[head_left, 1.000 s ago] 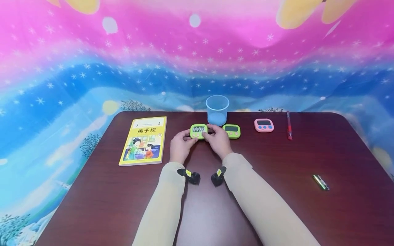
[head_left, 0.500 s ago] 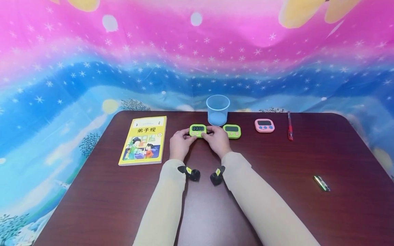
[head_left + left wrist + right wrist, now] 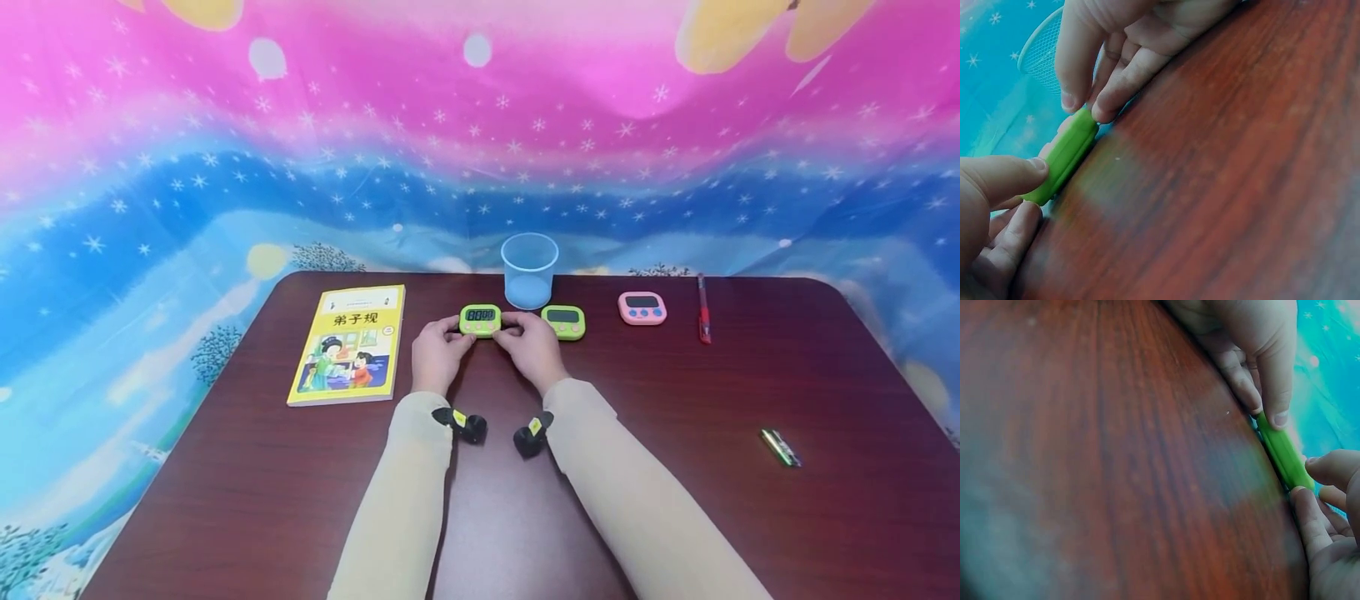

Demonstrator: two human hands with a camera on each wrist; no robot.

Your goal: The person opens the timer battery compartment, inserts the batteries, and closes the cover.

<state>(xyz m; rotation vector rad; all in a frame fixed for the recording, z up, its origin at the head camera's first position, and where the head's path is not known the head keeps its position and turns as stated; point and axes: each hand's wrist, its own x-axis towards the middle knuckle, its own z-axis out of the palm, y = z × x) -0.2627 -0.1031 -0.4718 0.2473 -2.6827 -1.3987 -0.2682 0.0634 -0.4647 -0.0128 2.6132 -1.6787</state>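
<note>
A green digital timer (image 3: 480, 321) with a lit display and small pink buttons sits at the middle of the far part of the table. My left hand (image 3: 437, 354) pinches its left end, thumb in front. At the other end, my right hand (image 3: 534, 350) holds the timer between thumb and fingers. The left wrist view shows the green edge of the timer (image 3: 1066, 156) low over the wood, between both hands. A second green timer (image 3: 563, 322), its screen blank, lies just right of my right hand. Fingers behind the held timer are partly hidden.
A blue mesh-sided cup (image 3: 529, 271) stands behind the timers. To the left lies a yellow book (image 3: 348, 346). A pink timer (image 3: 642, 308) and a red pen (image 3: 703, 310) are at the far right, with green batteries (image 3: 781, 447) nearer. A patterned cloth (image 3: 480, 167) hangs behind the table.
The held timer leans back more than a second ago, and its screen looks darker. My right thumb has slid from its face to its lower right corner. Both hands stay nearly in place.
</note>
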